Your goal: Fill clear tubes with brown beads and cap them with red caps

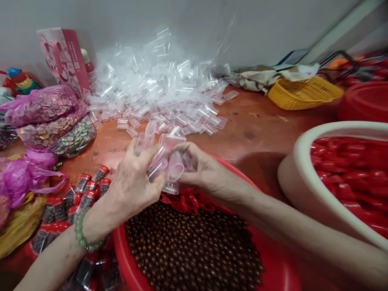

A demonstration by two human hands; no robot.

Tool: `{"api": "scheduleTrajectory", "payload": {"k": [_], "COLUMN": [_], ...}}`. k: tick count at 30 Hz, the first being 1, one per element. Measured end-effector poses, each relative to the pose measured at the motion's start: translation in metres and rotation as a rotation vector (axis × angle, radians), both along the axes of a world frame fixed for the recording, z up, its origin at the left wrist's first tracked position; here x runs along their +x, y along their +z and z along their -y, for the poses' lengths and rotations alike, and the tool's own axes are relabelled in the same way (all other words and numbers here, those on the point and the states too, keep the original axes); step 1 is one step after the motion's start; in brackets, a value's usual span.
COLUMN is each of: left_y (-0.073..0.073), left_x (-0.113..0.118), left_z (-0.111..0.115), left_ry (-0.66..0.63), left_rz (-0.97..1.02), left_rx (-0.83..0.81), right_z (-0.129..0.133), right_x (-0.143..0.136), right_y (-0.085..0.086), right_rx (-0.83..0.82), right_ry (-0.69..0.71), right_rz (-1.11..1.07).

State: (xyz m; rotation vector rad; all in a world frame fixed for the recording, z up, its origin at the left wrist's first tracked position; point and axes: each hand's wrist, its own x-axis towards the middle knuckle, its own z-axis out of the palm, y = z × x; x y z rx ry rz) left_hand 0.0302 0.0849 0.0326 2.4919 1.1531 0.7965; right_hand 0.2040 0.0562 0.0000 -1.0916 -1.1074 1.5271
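Observation:
Between my two hands is a bunch of clear plastic tubes (158, 159), open-ended and slightly flattened. My left hand (133, 178), with a green bead bracelet at the wrist, is closed around several of them. My right hand (197, 161) grips more from the other side, its fingers curled inward. Both hands are over the far rim of a red basin (124, 250). Small round brown balls (194, 246) fill much of the basin, and red plastic caps (190, 202) lie at its far side, partly hidden by my hands.
A large heap of clear tubes (163, 89) lies against the wall. Filled red-capped tubes (87, 198) are scattered left of the basin. Pink bags of small packets (45, 105) sit farther left. At right stand a yellow basket (303, 95) and a white tub (291, 165) of red pieces.

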Motion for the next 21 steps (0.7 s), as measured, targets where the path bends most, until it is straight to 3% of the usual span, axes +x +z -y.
{"api": "scheduleTrajectory", "payload": {"k": [3, 6, 16, 21], "left_y": [-0.010, -0.019, -0.049, -0.048], "left_x": [-0.010, -0.013, -0.010, 0.005], "left_z": [0.024, 0.033, 0.042, 0.040], "left_ry": [0.017, 0.031, 0.136, 0.003], "left_rz": [-0.072, -0.115, -0.296, -0.474], "left_rx": [-0.203, -0.321, -0.312, -0.433], "right_z": [0.013, 0.013, -0.007, 0.007], "right_x": [-0.011, -0.019, -0.014, -0.004], "right_y": [-0.016, -0.024, -0.027, -0.033], "right_rx": [-0.125, -0.175, -0.252, -0.309], "right_ry": [0.038, 0.057, 0.168, 0.085], "right_rz": [-0.042, -0.012, 0.195, 0.259]}}
